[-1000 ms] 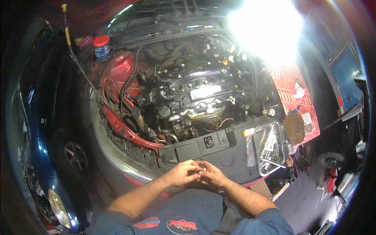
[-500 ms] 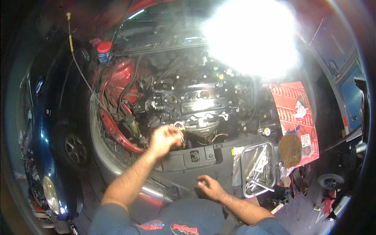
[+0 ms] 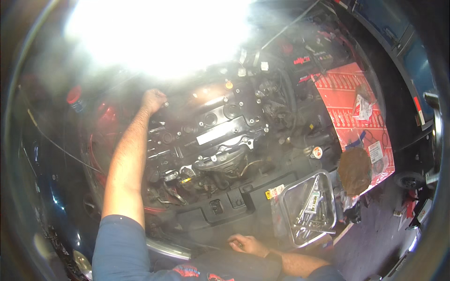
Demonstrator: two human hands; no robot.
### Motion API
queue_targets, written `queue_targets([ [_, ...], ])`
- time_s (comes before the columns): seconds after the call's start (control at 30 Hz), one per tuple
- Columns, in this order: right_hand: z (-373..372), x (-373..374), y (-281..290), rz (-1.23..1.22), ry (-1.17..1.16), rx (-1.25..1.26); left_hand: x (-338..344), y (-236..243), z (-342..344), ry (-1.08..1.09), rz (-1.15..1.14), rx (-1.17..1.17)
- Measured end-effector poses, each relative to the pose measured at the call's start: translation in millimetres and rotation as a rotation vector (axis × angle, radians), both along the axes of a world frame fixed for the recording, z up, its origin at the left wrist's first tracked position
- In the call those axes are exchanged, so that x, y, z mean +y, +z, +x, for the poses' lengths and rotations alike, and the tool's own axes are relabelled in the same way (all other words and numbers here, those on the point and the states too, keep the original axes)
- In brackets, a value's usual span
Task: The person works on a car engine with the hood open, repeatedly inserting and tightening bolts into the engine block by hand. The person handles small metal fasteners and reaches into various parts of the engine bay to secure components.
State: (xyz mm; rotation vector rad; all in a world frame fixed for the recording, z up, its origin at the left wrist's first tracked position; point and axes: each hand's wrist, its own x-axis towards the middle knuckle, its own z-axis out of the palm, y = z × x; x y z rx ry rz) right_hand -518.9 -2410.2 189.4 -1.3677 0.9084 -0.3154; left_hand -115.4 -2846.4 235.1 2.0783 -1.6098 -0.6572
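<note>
My left hand (image 3: 153,100) reaches far over the engine, with fingers pinched together at the back left corner of the black valve cover (image 3: 187,133). Glare and the hand itself hide what its fingertips grip or touch. Round bolt heads run along the cover's edge, and a bright label-like strip shines on its middle. Close to my body, my right hand (image 3: 246,244) is curled over the front trim panel (image 3: 253,213). Something small and dark shows between its fingers, too small to name.
To the right is a metal tray (image 3: 286,206) of tools. Beyond it lie a brown rag-like thing (image 3: 355,172) and a red printed sheet (image 3: 340,103). A car battery (image 3: 309,61) sits at the back right. A strong lamp glare (image 3: 159,33) washes out the far side.
My left hand has moved from the engine's front edge to its far left corner, arm stretched out. My right hand remains low by my body. The view has turned and shifted.
</note>
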Motion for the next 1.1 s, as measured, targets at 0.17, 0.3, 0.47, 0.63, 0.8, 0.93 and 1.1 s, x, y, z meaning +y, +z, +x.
queue_targets([
  [0.17,0.3,-2.6,-4.1,0.104,0.021,-0.049,-2.9,4.5,1.4,-0.007,0.076,0.219],
  [0.3,0.8,-3.4,-4.8,0.098,0.029,-0.058,12.5,3.5,1.0,-0.076,-0.032,0.210],
  [0.47,0.8,-2.7,-3.7,0.115,0.027,-0.069,25.2,-5.7,2.0,-0.186,-0.134,0.221],
  [0.63,4.1,0.6,-6.3,0.101,-0.006,-0.037,31.3,-4.3,11.4,-0.219,-0.109,0.300],
  [0.8,6.8,3.8,-7.8,0.055,-0.051,-0.046,30.8,-4.2,14.7,-0.132,-0.011,0.289],
  [0.93,6.5,4.1,-6.7,0.026,-0.052,-0.031,29.9,-2.5,13.2,-0.171,0.020,0.233],
  [1.1,7.8,1.8,-4.9,0.032,-0.031,-0.012,29.0,-5.8,10.2,-0.199,-0.008,0.258],
])
